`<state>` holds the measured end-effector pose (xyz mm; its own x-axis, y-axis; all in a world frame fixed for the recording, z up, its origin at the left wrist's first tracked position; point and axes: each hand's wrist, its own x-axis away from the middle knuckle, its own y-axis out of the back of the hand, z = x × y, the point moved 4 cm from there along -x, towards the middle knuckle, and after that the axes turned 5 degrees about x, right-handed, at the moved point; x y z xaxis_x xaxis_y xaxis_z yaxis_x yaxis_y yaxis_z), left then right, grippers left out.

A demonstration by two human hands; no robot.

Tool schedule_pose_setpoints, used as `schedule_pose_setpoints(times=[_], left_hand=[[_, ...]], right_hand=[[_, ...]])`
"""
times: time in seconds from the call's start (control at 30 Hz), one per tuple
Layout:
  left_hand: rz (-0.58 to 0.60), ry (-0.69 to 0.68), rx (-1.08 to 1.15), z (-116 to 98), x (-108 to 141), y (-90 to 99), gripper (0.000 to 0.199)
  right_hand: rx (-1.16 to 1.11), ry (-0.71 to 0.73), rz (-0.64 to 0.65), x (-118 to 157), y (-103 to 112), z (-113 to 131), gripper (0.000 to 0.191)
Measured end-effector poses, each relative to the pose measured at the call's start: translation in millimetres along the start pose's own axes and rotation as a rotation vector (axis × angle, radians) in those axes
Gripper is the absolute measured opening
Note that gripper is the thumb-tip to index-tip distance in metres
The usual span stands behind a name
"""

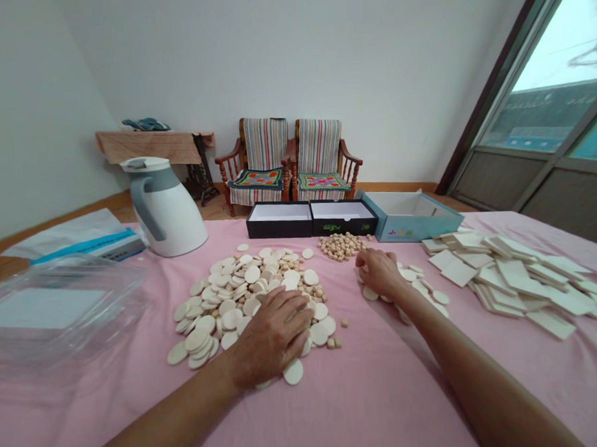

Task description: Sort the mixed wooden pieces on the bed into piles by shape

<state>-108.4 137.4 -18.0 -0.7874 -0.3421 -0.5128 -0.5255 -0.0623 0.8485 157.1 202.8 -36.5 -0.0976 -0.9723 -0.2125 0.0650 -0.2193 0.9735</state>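
My left hand [274, 333] rests on the front right part of a big heap of pale round discs [232, 318], its fingers spread and pointing right. Small wooden beads [318, 292] show among those discs. My right hand [378, 271] is at the left edge of a smaller group of discs [422, 287], with its fingers curled; whatever the fingertips hold is hidden. Just behind and left of it lies a pile of wooden beads [340, 246]. A few loose beads [331, 343] sit on the pink cloth [333, 408] between the two hands.
Two black boxes [279, 228] and a blue box [413, 228] line the far edge. Square pale tiles [516, 272] are heaped at right. At left stand a white kettle [171, 217], a clear plastic container [58, 316] and a blue-and-white packet [94, 244].
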Motion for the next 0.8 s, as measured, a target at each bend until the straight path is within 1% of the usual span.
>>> schedule_pose_setpoints(times=[0.13,0.2,0.23,0.27,0.33,0.4,0.47,0.53,0.57,0.63,0.8], left_hand=[[-0.002,-0.002,0.003,0.6,0.6,-0.7,0.027],[-0.004,0.000,0.005,0.8,0.9,-0.9,0.027],[-0.007,-0.002,0.006,0.7,1.0,-0.8,0.026],[-0.011,-0.006,0.006,0.6,1.0,-0.7,0.026],[-0.013,-0.009,0.004,0.1,0.7,-0.2,0.026],[-0.006,-0.008,0.003,-0.4,0.1,0.1,0.027],[0.001,-0.005,0.004,-0.7,-0.6,0.3,0.027],[0.000,-0.004,0.001,-0.9,-0.9,0.5,0.027],[0.002,-0.004,-0.001,-0.9,-0.8,0.4,0.027],[0.008,-0.004,-0.003,-0.6,-0.5,0.0,0.027],[0.034,0.002,0.009,0.9,0.2,-2.3,0.026]], right_hand=[[-0.185,-0.069,-0.177,-4.3,4.4,-11.3,0.024],[-0.304,-0.054,-0.273,-5.3,8.0,-12.2,0.029],[-0.360,-0.033,-0.300,-4.8,9.8,-9.8,0.031],[-0.407,-0.004,-0.301,-3.6,11.2,-5.1,0.031],[-0.470,0.080,-0.215,1.2,11.8,11.1,0.023],[-0.516,0.179,-0.072,10.0,10.0,33.1,0.017],[-0.558,0.266,0.063,21.1,7.0,54.7,0.015],[-0.578,0.320,0.147,31.1,4.0,71.1,0.016],[-0.576,0.338,0.161,34.9,3.1,76.7,0.017],[-0.552,0.359,0.148,39.5,2.6,83.4,0.016],[-0.465,0.328,0.133,42.2,1.5,87.6,0.010]])
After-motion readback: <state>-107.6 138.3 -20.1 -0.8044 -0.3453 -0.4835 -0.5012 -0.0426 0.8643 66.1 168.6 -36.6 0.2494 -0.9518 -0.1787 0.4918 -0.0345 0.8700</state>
